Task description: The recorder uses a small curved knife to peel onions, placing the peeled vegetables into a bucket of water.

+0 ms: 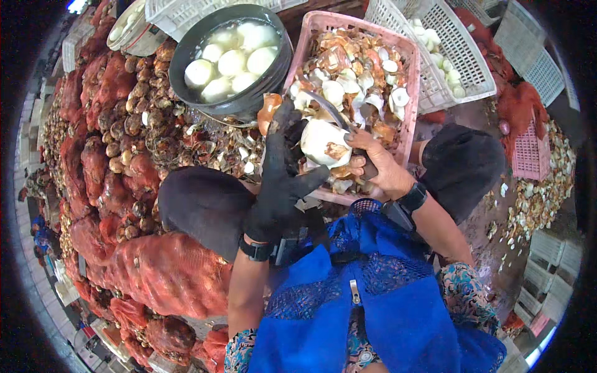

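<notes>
My left hand [281, 177], in a black glove, holds a large white onion [322, 142] over the front of a pink crate [411, 81]. Most of the onion is peeled, with a brown patch on its lower side. In my bare right hand [384, 163] is a knife [324, 107] with a curved blade, which passes over the top of the onion; its handle is mostly hidden in the palm. My right fingers also touch the onion's right side. A piece of brown onion skin [268, 113] shows beside my left fingertips. Brown and white onion peelings [339, 53] fill the crate.
A dark bucket [180, 71] of peeled onions in water stands left of the crate. White crates [479, 78] with peeled onions stand at right. Red mesh sacks [161, 273] and loose unpeeled onions [130, 124] pile up at left. Peel scraps [541, 199] litter the right floor.
</notes>
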